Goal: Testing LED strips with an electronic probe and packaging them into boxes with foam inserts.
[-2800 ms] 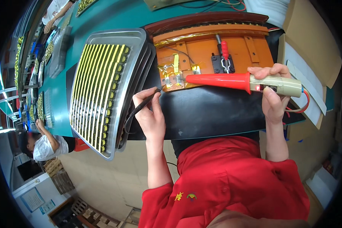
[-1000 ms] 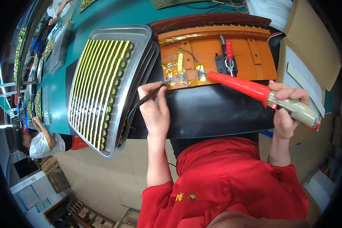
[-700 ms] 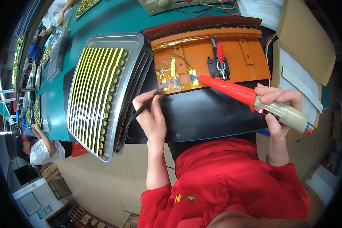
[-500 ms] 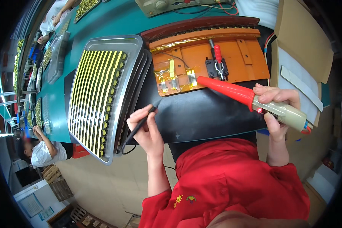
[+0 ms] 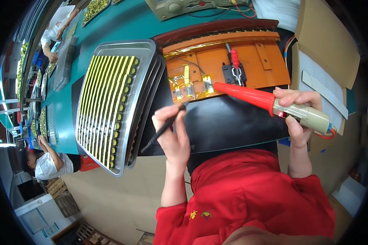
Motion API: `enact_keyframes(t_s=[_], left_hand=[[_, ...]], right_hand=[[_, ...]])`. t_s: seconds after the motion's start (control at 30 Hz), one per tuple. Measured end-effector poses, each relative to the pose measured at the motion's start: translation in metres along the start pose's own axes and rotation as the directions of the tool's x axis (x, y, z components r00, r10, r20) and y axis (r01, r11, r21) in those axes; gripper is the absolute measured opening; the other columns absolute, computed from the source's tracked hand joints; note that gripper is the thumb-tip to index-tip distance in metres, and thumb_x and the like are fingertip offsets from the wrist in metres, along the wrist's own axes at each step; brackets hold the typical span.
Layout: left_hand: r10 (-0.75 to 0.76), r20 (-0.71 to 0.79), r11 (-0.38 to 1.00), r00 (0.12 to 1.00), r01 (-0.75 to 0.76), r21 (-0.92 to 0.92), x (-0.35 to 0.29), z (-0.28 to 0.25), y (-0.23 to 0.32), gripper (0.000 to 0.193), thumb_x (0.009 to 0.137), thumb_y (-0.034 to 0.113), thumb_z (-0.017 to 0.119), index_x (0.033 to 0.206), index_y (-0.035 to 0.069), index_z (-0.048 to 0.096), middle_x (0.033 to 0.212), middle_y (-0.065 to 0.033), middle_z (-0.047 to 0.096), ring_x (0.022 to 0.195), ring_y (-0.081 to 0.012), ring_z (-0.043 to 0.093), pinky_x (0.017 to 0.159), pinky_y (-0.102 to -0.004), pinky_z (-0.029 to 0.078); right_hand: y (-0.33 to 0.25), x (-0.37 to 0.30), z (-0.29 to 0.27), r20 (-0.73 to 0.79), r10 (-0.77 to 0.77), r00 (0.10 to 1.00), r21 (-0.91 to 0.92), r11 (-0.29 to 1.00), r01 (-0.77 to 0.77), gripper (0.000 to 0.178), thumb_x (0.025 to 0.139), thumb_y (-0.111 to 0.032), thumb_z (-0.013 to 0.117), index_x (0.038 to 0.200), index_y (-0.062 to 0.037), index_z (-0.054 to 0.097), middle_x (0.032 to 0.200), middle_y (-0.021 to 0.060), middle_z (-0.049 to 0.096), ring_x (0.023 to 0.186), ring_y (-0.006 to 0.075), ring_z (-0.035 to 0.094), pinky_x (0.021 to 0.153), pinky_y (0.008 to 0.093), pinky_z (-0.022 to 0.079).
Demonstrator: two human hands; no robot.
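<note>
In my left hand [image 5: 172, 134] is a slim black pen-shaped probe [image 5: 161, 130], pinched between thumb and fingers, with a cable trailing from it. My right hand [image 5: 298, 108] is wrapped round a thick test probe [image 5: 249, 96] with a red cone and a beige handle, where a small red light glows. The cone's tip sits at the front edge of an orange fixture board [image 5: 251, 57], by metal contacts [image 5: 208, 84] under yellow tape. A toggle clamp [image 5: 234, 61] with a red handle is mounted on that board. The black probe is in front of the board, apart from it.
A stack of metal trays [image 5: 145, 45], its top one carrying rows of yellow-and-black strips [image 5: 104, 102], stands left of the board. Behind is a beige instrument [image 5: 180, 9] with cables. An open cardboard box [image 5: 329, 45] is at the right. Two people work at the far left.
My left hand with the black probe has moved right and slightly up, toward the board's front edge. The red-coned probe has barely shifted.
</note>
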State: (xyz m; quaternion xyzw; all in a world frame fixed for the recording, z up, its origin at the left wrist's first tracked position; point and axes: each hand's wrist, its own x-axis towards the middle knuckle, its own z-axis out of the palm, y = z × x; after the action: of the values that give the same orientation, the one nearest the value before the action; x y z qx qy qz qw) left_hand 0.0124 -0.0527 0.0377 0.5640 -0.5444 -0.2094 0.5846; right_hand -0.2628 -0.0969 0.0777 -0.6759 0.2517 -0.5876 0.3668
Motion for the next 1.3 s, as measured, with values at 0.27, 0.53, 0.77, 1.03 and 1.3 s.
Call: enact_keyframes(t_s=[0.27,0.53,0.77,1.03,1.3], left_hand=[[-0.005,0.014,0.979,1.000,0.002,0.203,0.012,0.005,-0.021,0.015,0.089,-0.005,0.063,0.100,-0.002,0.055,0.097,-0.0133,0.058,0.089,-0.0247,0.061,0.081,-0.0326,0.050],[-0.014,0.022,0.981,1.000,0.009,0.194,0.014,0.010,-0.027,0.015,0.088,-0.006,0.062,0.099,-0.001,0.054,0.094,-0.0142,0.058,0.088,-0.0267,0.061,0.080,-0.0343,0.050],[-0.035,0.040,0.978,0.999,0.026,0.209,0.016,0.010,-0.024,0.014,0.088,-0.005,0.062,0.099,-0.001,0.053,0.093,-0.0147,0.058,0.087,-0.0275,0.061,0.079,-0.0346,0.050],[-0.156,-0.110,0.987,0.982,0.152,-0.048,0.009,-0.006,-0.027,0.008,0.095,-0.003,0.055,0.103,-0.005,0.053,0.105,-0.0125,0.056,0.089,-0.0169,0.064,0.080,-0.0279,0.054],[-0.089,-0.046,0.970,0.995,0.097,0.222,0.010,-0.011,-0.034,0.010,0.096,-0.001,0.054,0.105,-0.003,0.050,0.101,-0.0129,0.060,0.088,-0.0177,0.067,0.080,-0.0273,0.056]], right_hand=[[-0.002,-0.002,0.003,0.004,0.007,1.000,-0.014,1.000,-0.007,0.038,0.074,0.002,0.056,0.109,-0.0021,0.040,0.094,0.0173,0.065,0.099,0.0339,0.065,0.097,0.0506,0.048],[0.000,-0.002,0.000,-0.016,0.028,0.999,-0.014,1.000,-0.028,0.037,0.076,-0.002,0.058,0.108,-0.0035,0.040,0.094,0.0169,0.066,0.099,0.0341,0.065,0.097,0.0506,0.047],[-0.001,-0.002,0.001,-0.015,0.021,1.000,-0.009,1.000,-0.021,0.037,0.076,-0.002,0.058,0.109,-0.0035,0.040,0.094,0.0170,0.065,0.098,0.0342,0.065,0.097,0.0507,0.047],[0.010,-0.009,-0.007,-0.133,0.141,0.981,0.147,0.982,-0.122,0.039,0.076,-0.008,0.056,0.113,-0.0047,0.042,0.100,0.0149,0.062,0.109,0.0359,0.060,0.106,0.0549,0.037],[0.016,0.004,0.018,-0.097,0.113,0.989,0.241,0.967,-0.087,0.040,0.078,-0.010,0.057,0.114,-0.0055,0.042,0.098,0.0147,0.062,0.107,0.0362,0.060,0.104,0.0554,0.040]])
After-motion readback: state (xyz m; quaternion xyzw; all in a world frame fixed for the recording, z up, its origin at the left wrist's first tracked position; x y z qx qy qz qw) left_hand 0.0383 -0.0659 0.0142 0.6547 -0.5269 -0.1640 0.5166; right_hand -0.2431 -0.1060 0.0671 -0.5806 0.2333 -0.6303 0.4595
